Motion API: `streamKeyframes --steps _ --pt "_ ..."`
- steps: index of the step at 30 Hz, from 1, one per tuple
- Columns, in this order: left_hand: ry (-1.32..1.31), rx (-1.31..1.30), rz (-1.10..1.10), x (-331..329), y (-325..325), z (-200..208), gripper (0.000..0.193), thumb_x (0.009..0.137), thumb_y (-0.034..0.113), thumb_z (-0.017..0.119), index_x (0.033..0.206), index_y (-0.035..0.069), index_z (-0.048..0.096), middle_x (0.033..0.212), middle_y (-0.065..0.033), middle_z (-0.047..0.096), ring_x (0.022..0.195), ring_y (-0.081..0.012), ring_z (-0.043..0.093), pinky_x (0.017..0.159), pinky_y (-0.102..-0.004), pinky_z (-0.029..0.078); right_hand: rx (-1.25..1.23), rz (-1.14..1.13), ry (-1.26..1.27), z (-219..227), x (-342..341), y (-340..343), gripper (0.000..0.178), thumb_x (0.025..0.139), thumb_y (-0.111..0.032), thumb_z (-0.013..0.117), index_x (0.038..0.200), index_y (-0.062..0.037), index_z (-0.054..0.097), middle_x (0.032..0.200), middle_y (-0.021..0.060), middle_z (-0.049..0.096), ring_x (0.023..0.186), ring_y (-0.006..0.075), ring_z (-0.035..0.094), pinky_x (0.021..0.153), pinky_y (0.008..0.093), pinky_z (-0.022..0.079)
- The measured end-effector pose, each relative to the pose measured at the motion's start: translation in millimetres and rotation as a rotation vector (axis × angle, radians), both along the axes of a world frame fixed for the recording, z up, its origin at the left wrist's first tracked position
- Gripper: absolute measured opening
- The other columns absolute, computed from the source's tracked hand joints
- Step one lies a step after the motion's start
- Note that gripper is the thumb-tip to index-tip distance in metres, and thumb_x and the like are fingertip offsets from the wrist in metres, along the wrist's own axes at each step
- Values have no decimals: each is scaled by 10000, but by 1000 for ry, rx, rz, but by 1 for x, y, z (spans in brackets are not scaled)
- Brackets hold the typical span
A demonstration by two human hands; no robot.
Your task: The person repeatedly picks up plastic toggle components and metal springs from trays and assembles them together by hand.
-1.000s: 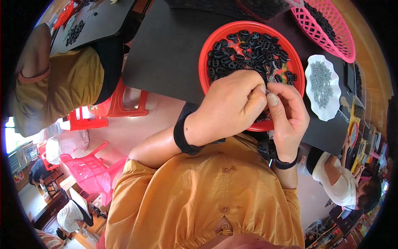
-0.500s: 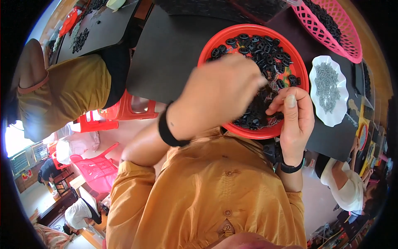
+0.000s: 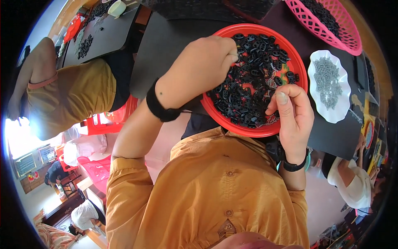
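**Picking small parts out of the red tray**

The step in hand looked like sorting or picking — both hands were over the red round tray heaped with small black plastic pieces. The left hand was curled nearly shut over the tray's upper left, fingertips pinched at something thin and pale; what it was, too small to tell. The right hand sat at the tray's lower right rim, thumb up, fingers folded in close — whether it held a piece I could not tell. Both hands touched or hung right above the black pieces. The next move probably called for a fine pinch on a single piece without scattering its neighbours. A white scalloped dish of small grey metal bits lay just right of the tray, and a pink basket sat beyond.
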State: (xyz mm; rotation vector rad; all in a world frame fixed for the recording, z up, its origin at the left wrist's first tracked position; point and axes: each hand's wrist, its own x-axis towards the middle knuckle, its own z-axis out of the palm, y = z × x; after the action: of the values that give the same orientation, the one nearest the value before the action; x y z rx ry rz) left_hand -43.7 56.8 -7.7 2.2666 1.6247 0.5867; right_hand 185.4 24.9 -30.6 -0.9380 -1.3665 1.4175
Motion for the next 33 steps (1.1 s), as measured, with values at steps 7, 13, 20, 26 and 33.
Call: streamKeyframes --steps 7,13,20,26,33 --pt "-890 -468 51 33 -43 9 228 912 60 615 1133 5 618 907 -20 649 730 -69 583 621 -201 481 111 29 45 6 -13 0 105 912 -32 611 1010 4 604 1003 74 577 769 83 567 638 203 480" --pt "-1031 -449 35 38 -54 12 283 901 18 612 1183 -2 596 936 -25 642 731 -76 579 630 -208 495 602 -137 -236 5 -18 0 124 834 21 675 947 -28 669 1020 102 584 788 165 587 671 244 478" --pt "-899 -363 -3 33 -59 5 182 897 31 623 1074 0 657 889 -15 634 727 -70 578 631 -213 494 547 -148 -261 12 -26 2 128 814 25 696 934 -15 677 905 80 613 689 154 584 661 242 480" --pt "-1007 -400 -7 27 -59 -9 192 901 -6 595 1086 -7 647 1001 -47 628 791 -90 602 684 -234 524 207 -195 -272 13 -18 7 96 849 6 664 944 -2 660 937 101 630 784 168 615 688 261 495" --pt "-1102 -517 117 28 -63 -8 210 885 -21 619 1094 -14 628 1049 -66 623 828 -104 624 715 -247 537 216 -49 -226 10 -18 0 92 907 -39 619 981 11 641 928 64 610 804 118 592 701 243 493"
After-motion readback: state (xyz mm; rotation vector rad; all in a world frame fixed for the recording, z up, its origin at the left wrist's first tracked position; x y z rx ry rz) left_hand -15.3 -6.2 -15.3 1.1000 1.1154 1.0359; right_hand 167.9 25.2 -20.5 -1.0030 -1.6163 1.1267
